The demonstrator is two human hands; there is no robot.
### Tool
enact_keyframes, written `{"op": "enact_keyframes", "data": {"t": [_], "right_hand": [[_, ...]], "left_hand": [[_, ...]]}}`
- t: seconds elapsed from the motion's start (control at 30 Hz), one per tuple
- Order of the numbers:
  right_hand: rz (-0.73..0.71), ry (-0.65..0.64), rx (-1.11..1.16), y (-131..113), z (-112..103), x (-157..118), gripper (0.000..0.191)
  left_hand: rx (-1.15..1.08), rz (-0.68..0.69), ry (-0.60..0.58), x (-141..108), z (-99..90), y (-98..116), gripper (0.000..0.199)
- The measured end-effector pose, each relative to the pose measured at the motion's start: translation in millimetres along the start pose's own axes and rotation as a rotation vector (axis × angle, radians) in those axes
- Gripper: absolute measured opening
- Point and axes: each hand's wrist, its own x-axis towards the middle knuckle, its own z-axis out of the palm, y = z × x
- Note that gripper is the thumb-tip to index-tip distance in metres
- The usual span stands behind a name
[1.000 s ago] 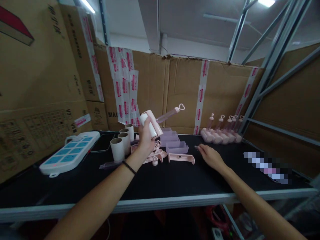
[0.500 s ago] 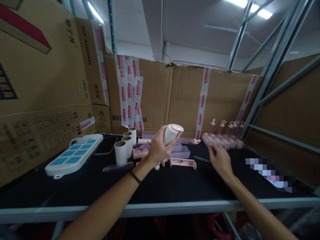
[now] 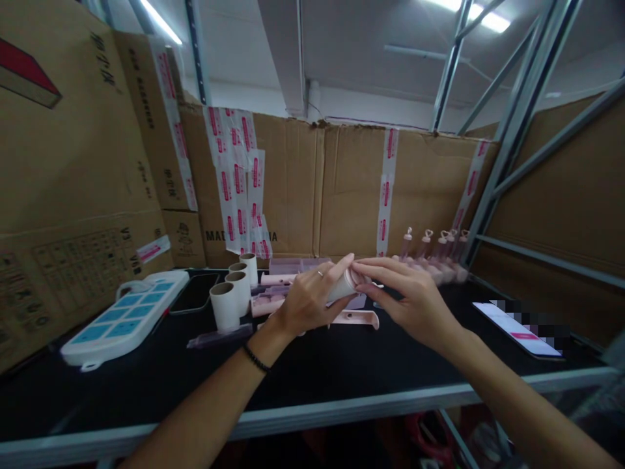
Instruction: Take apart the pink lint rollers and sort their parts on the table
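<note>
My left hand (image 3: 305, 299) is wrapped around a short white cylinder (image 3: 340, 286) with a pinkish rim at its end, held tilted above the table. At that end, my right hand (image 3: 417, 296) grips the rim between its thumb and fingers; the fingertips partly hide it. Beneath the hands lie a pink bracket-shaped piece (image 3: 360, 318) and translucent purple pieces (image 3: 293, 266), partly covered by my left hand. Several white open tubes (image 3: 225, 309) stand upright to the left, with a flat purple strip (image 3: 219, 337) in front of them.
A white power strip (image 3: 124, 319) and a dark phone (image 3: 194, 293) lie on the left of the black table (image 3: 312, 374). A lit phone (image 3: 517, 329) is at the right. Pink pieces with loop tops (image 3: 442, 251) stand at the back right. Cardboard walls (image 3: 349, 189) enclose the back and sides.
My right hand has come left and up from the back right pieces to the white cylinder's end. My left hand still holds the cylinder, now lower and turned. The view has shifted slightly.
</note>
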Motion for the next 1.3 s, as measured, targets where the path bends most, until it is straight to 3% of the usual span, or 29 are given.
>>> {"op": "enact_keyframes", "data": {"t": [0.27,0.47,0.8,1.0,1.2,1.3], "right_hand": [[-0.107,-0.147,-0.186,9.5,-7.7,3.2,0.026],[-0.151,-0.115,-0.402,3.3,-1.1,3.5,0.035],[-0.126,-0.096,-0.509,-3.1,13.1,-1.9,0.044],[-0.087,-0.091,-0.498,-4.2,15.9,-3.5,0.044],[-0.033,-0.081,-0.382,-0.8,11.7,4.2,0.041],[0.023,-0.014,-0.278,-3.3,8.5,8.1,0.040]], "left_hand": [[0.155,0.103,-0.077,5.5,-5.1,-6.4,0.070],[0.192,0.087,-0.110,12.2,-8.1,-5.6,0.051],[0.137,0.064,-0.100,8.6,-7.4,-3.4,0.047],[0.148,0.082,-0.088,7.5,-5.3,-3.8,0.045],[0.035,0.061,0.017,4.8,-3.0,-5.7,0.053],[-0.078,-0.070,0.096,3.9,1.4,-2.1,0.060]]}}
